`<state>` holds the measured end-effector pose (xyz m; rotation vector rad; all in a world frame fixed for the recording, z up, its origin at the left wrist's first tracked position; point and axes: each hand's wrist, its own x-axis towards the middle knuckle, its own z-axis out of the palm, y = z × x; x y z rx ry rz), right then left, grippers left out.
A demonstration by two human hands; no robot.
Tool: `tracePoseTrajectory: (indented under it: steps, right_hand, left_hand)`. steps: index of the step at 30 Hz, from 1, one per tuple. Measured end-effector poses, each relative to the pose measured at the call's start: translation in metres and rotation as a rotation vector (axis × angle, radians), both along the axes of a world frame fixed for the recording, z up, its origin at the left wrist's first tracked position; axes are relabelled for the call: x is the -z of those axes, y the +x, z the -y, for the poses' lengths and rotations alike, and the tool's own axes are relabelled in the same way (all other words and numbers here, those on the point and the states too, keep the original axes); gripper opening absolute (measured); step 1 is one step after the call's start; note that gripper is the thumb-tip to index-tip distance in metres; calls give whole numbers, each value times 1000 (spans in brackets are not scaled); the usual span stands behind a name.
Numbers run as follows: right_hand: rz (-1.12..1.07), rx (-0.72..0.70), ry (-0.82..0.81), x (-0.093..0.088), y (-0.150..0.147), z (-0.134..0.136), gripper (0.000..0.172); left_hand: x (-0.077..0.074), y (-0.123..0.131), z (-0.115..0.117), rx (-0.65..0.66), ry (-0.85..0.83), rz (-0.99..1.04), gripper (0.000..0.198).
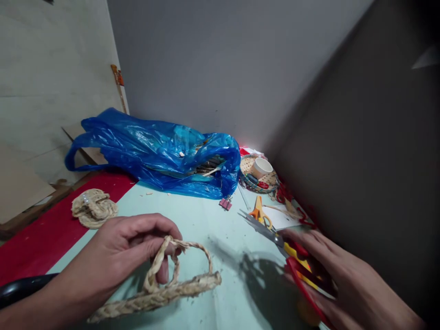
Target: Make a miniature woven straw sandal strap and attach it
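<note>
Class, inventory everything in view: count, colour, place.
Cord: 1, tan, lower left
Thick braid: 1, tan, below cord
Large scissors: 1, red-yellow, right
Small scissors: 1, orange, beyond large scissors
Coil: 1, tan, on red cloth
Cloth: 1, red, left
Bag: 1, blue, back
Clip: 1, pink, before bag
Tray: 1, tan, right of bag
Cylinder: 1, white, in tray
Paper: 1, white, beside small scissors
Strands: several, red, right
Tabletop: 1, pale green, centre
Wall: 1, grey, behind
Left hand: 1, bare, holding cord
Right hand: 1, bare, holding large scissors
</note>
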<state>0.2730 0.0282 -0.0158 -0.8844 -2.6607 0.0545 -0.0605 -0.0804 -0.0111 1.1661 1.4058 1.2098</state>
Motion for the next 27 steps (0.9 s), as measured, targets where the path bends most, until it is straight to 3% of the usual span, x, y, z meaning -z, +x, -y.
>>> tracePoseTrajectory:
  steps: [4,8,15,23,27]
  right_hand:
    - [-139,-106,-3,-6,-24,7,39]
    - [-119,-176,90,-8,-43,5,36]
    - [62,-319,348,-18,-45,-4,41]
    - [69,-384,422,-18,-45,-9,37]
    - [65,-461,457,-16,-47,-12,38]
  left_hand:
    - [-2,4,0,56,-50,0,15]
    - [-4,8,3,100,-73,38,14]
    - [-10,11,3,58,-184,3,16]
    - [-12,10,-1,171,-211,-292,20]
    - [-5,10,-3,268,-214,-231,21]
